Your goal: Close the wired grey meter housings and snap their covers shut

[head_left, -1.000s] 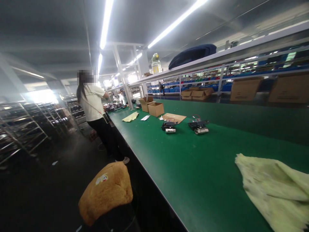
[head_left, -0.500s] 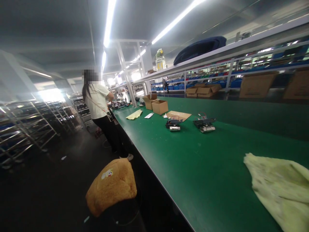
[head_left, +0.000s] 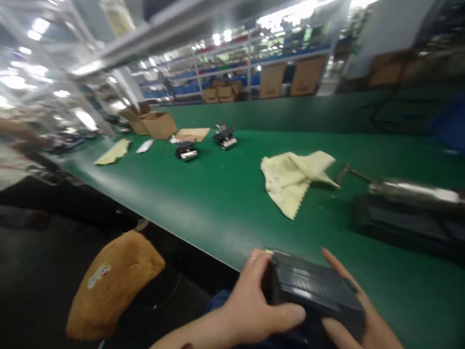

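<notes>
At the front edge of the green table (head_left: 225, 203), a dark grey box-shaped plastic housing (head_left: 308, 283) with ridges on its upper face is held between both hands. My left hand (head_left: 254, 300) grips its left end, thumb across the near face. My right hand (head_left: 370, 315) closes round the other end, with a finger along the far side and the thumb in front. The underside of the housing is hidden. Beyond it a crumpled pale yellow cloth (head_left: 290, 177) lies on the table. To the right sits a blurred dark unit (head_left: 403, 223) topped by a metal cylinder (head_left: 417, 190) with a hooked rod.
Two small black assemblies with metal cylinders, one nearer (head_left: 187, 150) and one farther (head_left: 224, 137), stand at mid-table. Cardboard boxes (head_left: 160, 126) and another yellow cloth (head_left: 114, 151) are farther left. A brown plush-covered seat (head_left: 116, 286) stands beside the table. A shelf (head_left: 145, 46) runs overhead.
The view has swung right and down. Both hands and the grey housing have come into sight, as has the dark unit at right. The person at the left has mostly left the view.
</notes>
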{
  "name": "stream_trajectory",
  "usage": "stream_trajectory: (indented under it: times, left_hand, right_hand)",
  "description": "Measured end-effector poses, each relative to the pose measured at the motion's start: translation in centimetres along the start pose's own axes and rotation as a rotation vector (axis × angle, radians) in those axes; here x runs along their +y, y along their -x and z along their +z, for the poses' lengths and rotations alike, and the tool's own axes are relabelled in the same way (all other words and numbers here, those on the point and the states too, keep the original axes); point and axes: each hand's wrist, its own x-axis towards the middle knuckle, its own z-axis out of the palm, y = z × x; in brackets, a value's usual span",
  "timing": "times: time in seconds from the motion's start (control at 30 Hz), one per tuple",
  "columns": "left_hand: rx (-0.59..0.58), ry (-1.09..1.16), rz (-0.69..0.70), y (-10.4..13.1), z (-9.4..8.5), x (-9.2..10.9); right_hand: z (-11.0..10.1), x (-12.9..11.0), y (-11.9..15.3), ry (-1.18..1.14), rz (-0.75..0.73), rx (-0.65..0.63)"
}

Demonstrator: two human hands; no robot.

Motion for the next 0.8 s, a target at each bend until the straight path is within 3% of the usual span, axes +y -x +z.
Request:
stream_trajectory:
  times: [0.1, 0.2, 0.4, 0.53, 0.67, 0.8]
  left_hand:
    - [-0.025, -0.002, 0.063, -0.2, -0.7, -0.4]
    - [-0.029, -0.13, 0.15, 0.0, -1.3, -1.2]
    - [-0.036, -0.202, 0.285, 0.4, -1.7, -1.6]
    - [-0.104, -0.16, 0.2, 0.2, -2.0, -0.9]
    - [-0.085, -0.165, 0.169, -0.4, -2.2, 0.1]
    - [-0.125, -0.04, -0.059, -2.7, -2.4, 1.8]
  right_hand:
    - [-0.1, -2.2, 1.6, -0.288, 0.357, -0.04]
    - [0.2, -3.2, 1.2, -0.538, 0.536, -0.039]
    - [0.2, -3.2, 1.0, -0.606, 0.471, 0.01]
    - [0.0, -3.2, 0.8, -0.578, 0.454, -0.007]
    - [-0.4, -3.4, 0.0, -0.615, 0.472, -0.015]
    - [-1.3, -3.3, -2.7, -0.663, 0.519, -0.022]
